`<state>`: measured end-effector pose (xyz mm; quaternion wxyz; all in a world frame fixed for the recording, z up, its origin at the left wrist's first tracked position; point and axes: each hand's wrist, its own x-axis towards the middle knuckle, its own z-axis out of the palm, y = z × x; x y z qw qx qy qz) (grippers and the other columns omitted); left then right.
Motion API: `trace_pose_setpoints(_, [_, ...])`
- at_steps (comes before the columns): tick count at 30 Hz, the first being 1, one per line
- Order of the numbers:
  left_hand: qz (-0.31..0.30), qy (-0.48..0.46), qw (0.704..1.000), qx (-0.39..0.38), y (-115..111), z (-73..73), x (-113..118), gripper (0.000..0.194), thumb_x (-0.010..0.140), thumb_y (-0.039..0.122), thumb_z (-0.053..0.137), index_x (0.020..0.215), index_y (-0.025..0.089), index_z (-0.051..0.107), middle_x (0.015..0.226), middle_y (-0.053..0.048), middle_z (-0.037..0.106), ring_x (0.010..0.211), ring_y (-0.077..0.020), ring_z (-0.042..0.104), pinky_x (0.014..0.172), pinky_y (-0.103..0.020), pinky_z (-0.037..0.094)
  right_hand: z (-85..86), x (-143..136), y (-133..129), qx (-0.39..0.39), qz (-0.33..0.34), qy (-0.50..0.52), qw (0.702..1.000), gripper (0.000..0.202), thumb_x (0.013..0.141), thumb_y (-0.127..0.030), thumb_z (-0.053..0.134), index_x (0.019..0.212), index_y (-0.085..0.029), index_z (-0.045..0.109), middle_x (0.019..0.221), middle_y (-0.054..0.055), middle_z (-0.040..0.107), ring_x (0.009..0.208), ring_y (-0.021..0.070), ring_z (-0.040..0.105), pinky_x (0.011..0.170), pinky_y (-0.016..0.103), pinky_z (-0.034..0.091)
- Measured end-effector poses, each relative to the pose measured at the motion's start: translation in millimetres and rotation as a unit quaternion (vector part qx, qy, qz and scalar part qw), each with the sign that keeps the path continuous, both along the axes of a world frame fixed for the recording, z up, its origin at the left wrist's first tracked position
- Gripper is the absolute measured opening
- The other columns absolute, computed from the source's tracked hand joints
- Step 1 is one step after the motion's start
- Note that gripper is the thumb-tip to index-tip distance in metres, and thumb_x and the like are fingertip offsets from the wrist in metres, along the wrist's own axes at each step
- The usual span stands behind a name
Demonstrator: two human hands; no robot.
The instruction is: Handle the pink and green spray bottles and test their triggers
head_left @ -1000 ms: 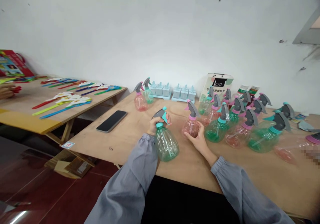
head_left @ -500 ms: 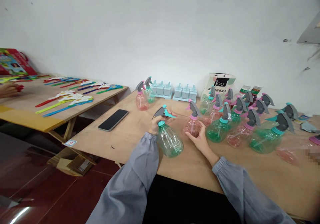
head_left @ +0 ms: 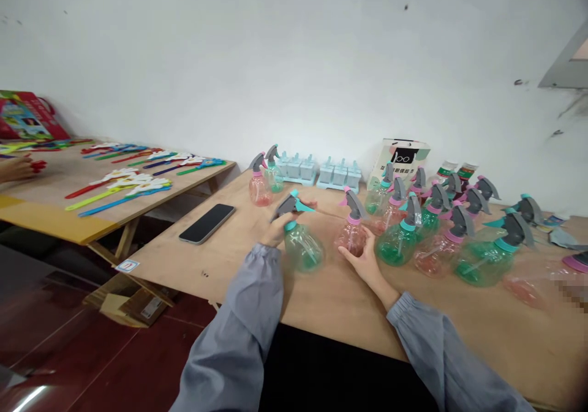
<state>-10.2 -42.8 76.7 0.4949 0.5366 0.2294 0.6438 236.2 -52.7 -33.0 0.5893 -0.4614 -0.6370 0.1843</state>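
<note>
A wooden table (head_left: pixel 220 262) stands before a white wall (head_left: pixel 206 63). The green bottle (head_left: pixel 305 251), tilted, is gripped near its neck by the left hand (head_left: pixel 274 231). To its right, the right hand (head_left: pixel 366 259) clasps the body of a pink bottle (head_left: pixel 349 239). Further right, other bottles (head_left: pixel 395 247) cluster; a phone (head_left: pixel 207 223) lies left of both hands.

Smartphone (head_left: pixel 207 223), dark-screened: is lying flat on the wooden worktable (head_left: pixel 174 271). Ice-pop mould sets (head_left: pixel 340 175), pale blue, two: are standing side by side near the wall (head_left: pixel 220 63). Carton printed with eyeglasses (head_left: pixel 389 162): is standing to their right. Plastic hand clappers (head_left: pixel 113 193), multicoloured: are lying on the left-hand table (head_left: pixel 50 219).
</note>
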Motion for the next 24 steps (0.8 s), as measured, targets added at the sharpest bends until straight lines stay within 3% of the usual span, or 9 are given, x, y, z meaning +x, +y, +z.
trace_pose_setpoints(5, [0.158,0.151,0.976,0.019,7,29.2,-71,0.030,0.066,0.032,0.075,0.093,0.020,0.075,0.097,-0.006,0.075,0.103,-0.0265,0.069,0.101,-0.038,0.052,-1.6,-1,-1,-0.005,0.019,-0.001,1.000,0.087,0.071,-0.060,0.076,0.136,-0.022,0.033,0.140,0.015,0.046,0.134,0.0318,0.047,0.115,0.055,0.039])
trace_pose_setpoints(8, [0.275,0.209,0.938,0.001,16,31.7,-114,0.036,0.063,0.037,0.081,0.093,0.017,0.075,0.086,-0.004,0.074,0.098,-0.0271,0.069,0.095,-0.037,0.054,-1.9,-1,-1,-0.011,0.025,0.007,1.000,0.087,0.070,-0.059,0.077,0.136,-0.022,0.034,0.139,0.016,0.046,0.134,0.0326,0.048,0.115,0.056,0.039])
trace_pose_setpoints(10, [0.327,0.231,0.916,-0.015,23,24.5,-135,0.044,0.062,0.043,0.082,0.095,0.015,0.075,0.083,-0.004,0.074,0.093,-0.0270,0.069,0.091,-0.038,0.055,-1.9,-1,-1,-0.015,0.027,0.012,0.999,0.088,0.070,-0.059,0.078,0.135,-0.021,0.033,0.139,0.017,0.047,0.133,0.0330,0.048,0.114,0.056,0.039])
trace_pose_setpoints(13, [0.357,0.237,0.903,-0.030,31,8.2,-153,0.051,0.062,0.051,0.081,0.097,0.014,0.074,0.086,-0.006,0.073,0.090,-0.0270,0.069,0.089,-0.040,0.056,-2.2,-1,-1,-0.017,0.028,0.016,0.999,0.089,0.069,-0.059,0.078,0.136,-0.022,0.033,0.140,0.017,0.047,0.133,0.0332,0.049,0.114,0.056,0.040])
trace_pose_setpoints(16, [0.388,0.237,0.890,-0.040,30,-6.3,-158,0.052,0.063,0.054,0.080,0.098,0.016,0.072,0.094,-0.008,0.074,0.096,-0.0283,0.069,0.094,-0.043,0.054,-2.8,-1,-1,-0.020,0.027,0.014,0.999,0.089,0.069,-0.059,0.078,0.137,-0.022,0.033,0.141,0.017,0.046,0.133,0.0335,0.049,0.114,0.057,0.040])
trace_pose_setpoints(20, [0.388,0.310,0.868,-0.034,20,-28.8,-162,0.058,0.065,0.053,0.078,0.109,0.018,0.066,0.113,-0.013,0.071,0.111,-0.0312,0.066,0.103,-0.046,0.049,-2.1,-1,-1,-0.020,0.024,0.010,0.999,0.088,0.070,-0.059,0.078,0.136,-0.022,0.033,0.141,0.017,0.046,0.134,0.0333,0.048,0.115,0.056,0.039])
trace_pose_setpoints(24, [0.455,0.357,0.815,-0.030,16,-60.4,-170,0.073,0.065,0.057,0.080,0.119,0.019,0.051,0.120,-0.016,0.064,0.120,-0.0363,0.061,0.105,-0.054,0.046,1.2,-3,-3,-0.024,0.031,0.012,0.999,0.087,0.070,-0.058,0.078,0.135,-0.022,0.033,0.140,0.017,0.047,0.134,0.0332,0.048,0.115,0.057,0.039])
